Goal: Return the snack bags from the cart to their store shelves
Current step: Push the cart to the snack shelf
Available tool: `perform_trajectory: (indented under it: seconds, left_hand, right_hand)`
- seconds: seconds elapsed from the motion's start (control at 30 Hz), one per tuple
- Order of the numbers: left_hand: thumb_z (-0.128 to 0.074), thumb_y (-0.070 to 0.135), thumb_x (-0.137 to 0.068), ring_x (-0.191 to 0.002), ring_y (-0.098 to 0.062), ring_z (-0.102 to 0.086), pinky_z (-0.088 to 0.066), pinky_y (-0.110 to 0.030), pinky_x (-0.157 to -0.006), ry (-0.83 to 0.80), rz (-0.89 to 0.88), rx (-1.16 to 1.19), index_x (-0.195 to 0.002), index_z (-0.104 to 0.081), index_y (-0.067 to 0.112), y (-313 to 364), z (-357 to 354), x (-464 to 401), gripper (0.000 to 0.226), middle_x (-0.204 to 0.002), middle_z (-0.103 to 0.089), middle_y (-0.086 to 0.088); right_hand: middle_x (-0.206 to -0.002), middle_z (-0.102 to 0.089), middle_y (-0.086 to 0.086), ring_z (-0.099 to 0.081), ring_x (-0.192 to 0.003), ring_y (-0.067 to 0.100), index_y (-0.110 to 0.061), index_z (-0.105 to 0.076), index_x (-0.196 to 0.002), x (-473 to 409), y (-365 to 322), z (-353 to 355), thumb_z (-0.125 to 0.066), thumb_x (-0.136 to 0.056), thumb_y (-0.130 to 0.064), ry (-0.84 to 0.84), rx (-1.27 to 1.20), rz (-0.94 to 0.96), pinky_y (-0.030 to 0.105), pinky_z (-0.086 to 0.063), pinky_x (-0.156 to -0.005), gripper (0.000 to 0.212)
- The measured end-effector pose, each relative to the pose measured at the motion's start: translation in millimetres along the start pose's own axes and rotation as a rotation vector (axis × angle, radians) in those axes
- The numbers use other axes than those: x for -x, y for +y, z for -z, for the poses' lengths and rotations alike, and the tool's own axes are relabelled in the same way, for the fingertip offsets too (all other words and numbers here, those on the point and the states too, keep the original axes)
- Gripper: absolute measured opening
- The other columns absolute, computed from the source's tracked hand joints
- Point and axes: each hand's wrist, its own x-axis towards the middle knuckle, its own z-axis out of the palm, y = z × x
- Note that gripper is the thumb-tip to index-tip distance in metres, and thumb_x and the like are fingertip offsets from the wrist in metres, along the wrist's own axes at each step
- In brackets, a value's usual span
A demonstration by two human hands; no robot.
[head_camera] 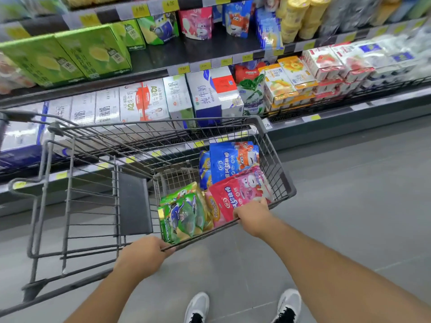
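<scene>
Both hands grip the near rim of a grey wire shopping cart (268, 136): left hand (142, 255) closed around the rim wire at its near-left end, right hand (253, 217) closed around the same wire further right, fingers curled over it and touching the pink bag just behind.

Snack bags sit in the cart's right-hand basket section. A pink cartoon-print bag (242, 194) leans against the near-right wall; a blue bag (233, 159) with a red-and-white cartoon plane stands behind it, toward the far side. A stack of green bags (179, 217) lies on the near left of the basket (exact count unclear). Orange-yellow bags (210, 210) are wedged between the green and pink ones.

Cart's left part holds a folded dark panel (134, 203).

Store shelves (186, 57) run across the far side. Matching green, pink and blue cartoon pouches (198, 24) stand on an upper shelf, green cartons (65, 54) to their left, milk boxes (163, 99) below. Grey floor (349, 194), two grey sneakers (198, 308) at the near edge.
</scene>
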Motion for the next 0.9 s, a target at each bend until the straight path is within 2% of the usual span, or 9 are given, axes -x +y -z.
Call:
perform_trajectory:
  seconds: [0.07, 0.23, 0.4, 0.53, 0.6, 0.67, 0.73, 0.8, 0.9]
  left_hand:
    - [-0.048, 0.068, -0.088, -0.067, -0.011, -0.064, -0.047, -0.024, -0.061, -0.004, 0.02, 0.018, -0.065, -0.064, 0.042, 19, -1, 0, 0.038, -0.065, -0.067, 0.01]
    - [-0.046, 0.071, -0.086, -0.068, -0.008, -0.068, -0.052, -0.024, -0.066, 0.006, 0.064, 0.022, -0.078, -0.071, 0.041, 50, -3, -2, 0.04, -0.074, -0.075, 0.01]
    - [-0.049, 0.064, -0.09, -0.063, -0.009, -0.06, -0.043, -0.024, -0.059, -0.003, 0.104, 0.005, -0.06, -0.061, 0.041, 63, 4, 5, 0.039, -0.065, -0.067, 0.011]
    - [-0.046, 0.068, -0.089, -0.098, -0.009, -0.064, -0.046, -0.027, -0.076, -0.076, 0.085, -0.08, -0.092, -0.061, 0.055, 70, 12, 9, 0.02, -0.097, -0.068, 0.018]
    - [-0.054, 0.067, -0.085, -0.109, -0.009, -0.061, -0.04, -0.024, -0.077, -0.164, 0.057, -0.059, -0.116, -0.061, 0.049, 70, 17, 9, 0.036, -0.101, -0.061, 0.019]
    - [-0.067, 0.059, -0.082, -0.11, -0.002, -0.056, -0.038, -0.01, -0.079, -0.282, -0.059, 0.107, -0.127, -0.052, 0.045, 67, 28, 3, 0.049, -0.113, -0.057, 0.023]
    - [-0.075, 0.062, -0.073, -0.108, 0.004, -0.054, -0.039, -0.003, -0.088, -0.372, -0.108, 0.352, -0.129, -0.046, 0.047, 69, 45, -8, 0.065, -0.125, -0.057, 0.026]
    - [-0.073, 0.07, -0.068, -0.111, 0.0, -0.058, -0.045, -0.019, -0.099, -0.302, -0.066, 0.525, -0.133, -0.05, 0.043, 72, 58, -28, 0.074, -0.13, -0.061, 0.015]
    - [-0.072, 0.053, -0.082, -0.113, -0.008, -0.06, -0.046, -0.027, -0.098, -0.157, 0.034, 0.817, -0.133, -0.057, 0.028, 86, 73, -67, 0.059, -0.129, -0.063, 0.003]
  right_hand:
    - [-0.09, -0.064, -0.004, -0.06, -0.099, 0.027, -0.028, -0.062, -0.106, 1, 20, 3, -0.046, -0.086, -0.006, -0.014, 0.024, 0.02, 0.051, -0.026, -0.104, 0.034]
    - [-0.075, -0.051, -0.003, -0.053, -0.089, 0.029, -0.026, -0.053, -0.092, 6, 51, 12, -0.045, -0.08, 0.002, -0.013, 0.053, 0.06, 0.058, -0.023, -0.107, 0.032]
    - [-0.107, -0.06, 0.004, -0.051, -0.111, 0.03, -0.022, -0.057, -0.114, 7, 59, 11, -0.05, -0.085, -0.002, -0.025, 0.036, 0.099, 0.064, -0.019, -0.109, 0.036]
    - [-0.11, -0.061, 0.007, -0.048, -0.112, 0.031, -0.018, -0.056, -0.114, 4, 66, 17, -0.048, -0.087, -0.008, -0.143, -0.013, 0.162, 0.059, -0.021, -0.108, 0.03]
    - [-0.112, -0.06, 0.007, -0.049, -0.113, 0.031, -0.021, -0.056, -0.113, 5, 75, 29, -0.047, -0.09, -0.013, -0.235, -0.113, 0.227, 0.05, -0.029, -0.105, 0.025]
    - [-0.111, -0.06, 0.002, -0.052, -0.112, 0.028, -0.029, -0.058, -0.11, 6, 87, 45, -0.054, -0.091, -0.018, -0.341, -0.288, 0.282, 0.038, -0.039, -0.097, 0.023]
    - [-0.129, -0.059, 0.003, -0.054, -0.12, 0.023, -0.02, -0.054, -0.13, 2, 104, 68, -0.059, -0.092, -0.022, -0.371, -0.403, 0.265, 0.033, -0.042, -0.102, 0.038]
    - [-0.132, -0.059, 0.005, -0.057, -0.115, 0.019, -0.014, -0.053, -0.133, -12, 121, 94, -0.058, -0.093, -0.022, -0.315, -0.416, 0.224, 0.029, -0.045, -0.101, 0.041]
    - [-0.12, -0.064, 0.007, -0.061, -0.099, 0.019, -0.01, -0.058, -0.125, -46, 139, 134, -0.054, -0.095, -0.016, -0.223, -0.368, 0.152, 0.028, -0.051, -0.086, 0.031]
